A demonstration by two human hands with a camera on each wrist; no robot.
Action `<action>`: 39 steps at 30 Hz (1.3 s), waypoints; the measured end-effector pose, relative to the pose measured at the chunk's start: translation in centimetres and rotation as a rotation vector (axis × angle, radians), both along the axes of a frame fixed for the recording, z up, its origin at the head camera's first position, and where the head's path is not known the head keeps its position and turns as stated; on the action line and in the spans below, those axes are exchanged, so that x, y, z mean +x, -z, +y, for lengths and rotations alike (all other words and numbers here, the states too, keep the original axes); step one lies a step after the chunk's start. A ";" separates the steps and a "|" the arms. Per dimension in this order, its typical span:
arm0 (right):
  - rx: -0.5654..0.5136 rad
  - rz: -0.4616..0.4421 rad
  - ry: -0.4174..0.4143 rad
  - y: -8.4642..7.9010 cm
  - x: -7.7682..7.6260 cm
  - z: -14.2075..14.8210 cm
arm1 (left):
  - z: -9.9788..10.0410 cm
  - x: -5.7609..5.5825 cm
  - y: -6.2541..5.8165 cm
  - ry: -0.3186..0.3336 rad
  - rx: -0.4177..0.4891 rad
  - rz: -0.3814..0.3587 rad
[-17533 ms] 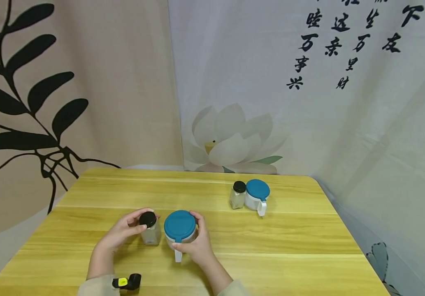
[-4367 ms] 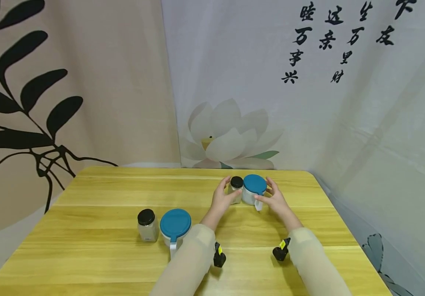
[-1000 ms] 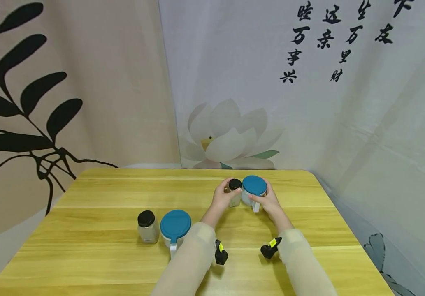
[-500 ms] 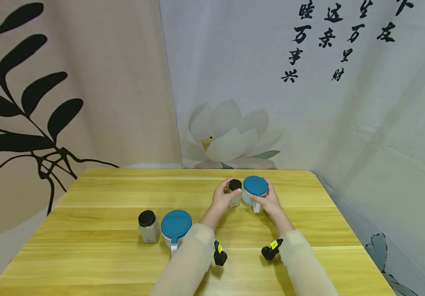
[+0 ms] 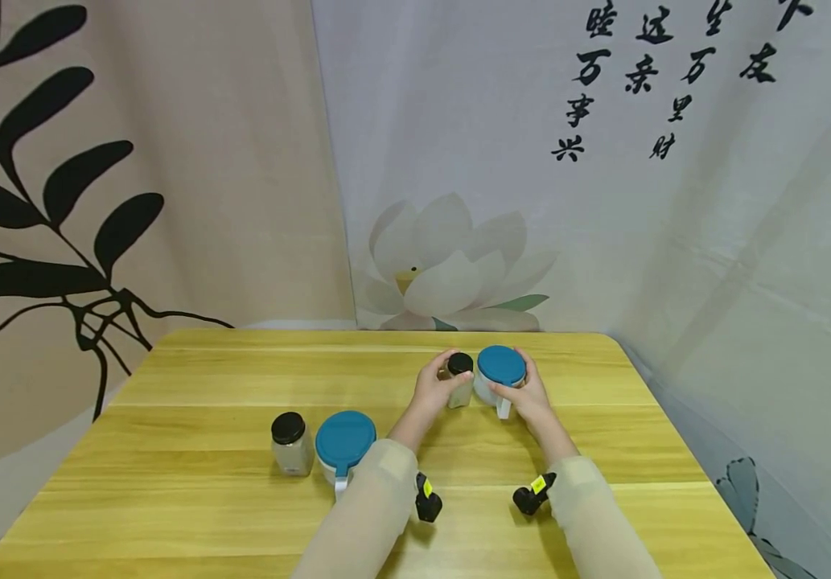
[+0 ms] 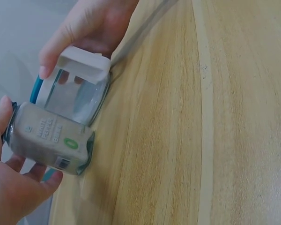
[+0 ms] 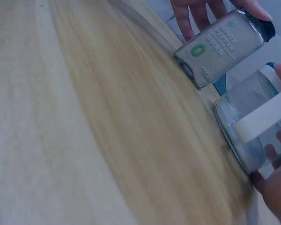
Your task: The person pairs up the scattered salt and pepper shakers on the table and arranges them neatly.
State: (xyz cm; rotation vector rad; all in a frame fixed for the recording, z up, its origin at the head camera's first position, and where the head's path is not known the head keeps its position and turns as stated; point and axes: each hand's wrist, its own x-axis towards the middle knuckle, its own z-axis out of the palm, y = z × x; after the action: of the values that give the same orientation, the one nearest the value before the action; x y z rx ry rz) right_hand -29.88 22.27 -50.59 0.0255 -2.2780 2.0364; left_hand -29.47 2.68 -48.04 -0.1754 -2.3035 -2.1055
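My left hand (image 5: pixel 433 389) grips a small glass jar of white pepper (image 5: pixel 462 391) with a black lid, thumb and fingers on either side near its top. In the left wrist view, the pepper jar (image 6: pixel 51 137) shows a printed "white pepper" label. Beside it, my right hand (image 5: pixel 531 396) holds a clear glass seasoning jar (image 5: pixel 500 366) with a blue lid and white handle. The seasoning jar's white handle (image 7: pixel 264 117) points toward me. In the right wrist view the two jars stand close together, a narrow gap between them, at or just above the tabletop.
A second black-lidded pepper jar (image 5: pixel 290 446) and a second blue-lidded seasoning jar (image 5: pixel 345 441) stand at the front left of the wooden table (image 5: pixel 191 498). My left sleeve (image 5: pixel 368 515) partly covers that seasoning jar's side. A printed cloth (image 5: pixel 451 161) hangs behind the table.
Earlier my hands held the front-left pair; then they moved to the back-right pair and closed round those jars. Over the last second the hands and jars barely shift.
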 end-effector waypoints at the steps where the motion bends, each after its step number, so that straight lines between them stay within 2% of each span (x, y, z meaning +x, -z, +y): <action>1: -0.007 -0.007 -0.002 -0.2 0.1 0.0 | 0.0 0.0 0.0 0.000 0.002 -0.001; 7: -0.024 -0.023 -0.015 -2.1 1.5 -0.4 | 0.0 0.1 -0.1 0.010 0.006 -0.020; 10: -0.007 -0.015 -0.010 -2.5 2.0 -0.4 | -0.1 0.1 -0.1 0.013 0.013 -0.023; 21: 0.021 0.001 0.037 -0.2 0.9 0.3 | -0.1 0.2 -0.4 0.004 0.002 -0.017; 24: 0.016 -0.007 0.041 -0.4 1.3 0.3 | 0.0 0.3 -0.4 0.007 0.007 -0.019; 27: 0.027 -0.017 0.041 -1.7 2.4 0.0 | 0.0 0.4 -0.5 0.012 0.013 -0.017; 31: 0.053 -0.002 0.054 -1.3 2.6 0.2 | 0.1 0.7 -0.8 0.020 0.008 0.008; 34: 0.055 0.011 0.068 0.2 1.9 0.7 | 0.1 0.9 -1.0 0.031 0.000 0.029; 39: 0.036 0.019 0.072 0.1 2.2 0.8 | -0.1 1.3 -1.4 0.052 -0.002 0.028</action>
State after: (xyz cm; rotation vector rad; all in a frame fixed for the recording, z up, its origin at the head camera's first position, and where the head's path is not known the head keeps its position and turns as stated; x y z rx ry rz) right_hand -27.67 23.10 -50.74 -0.0339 -2.2691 1.9521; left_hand -28.12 2.61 -46.68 -0.2660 -2.3105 -2.1097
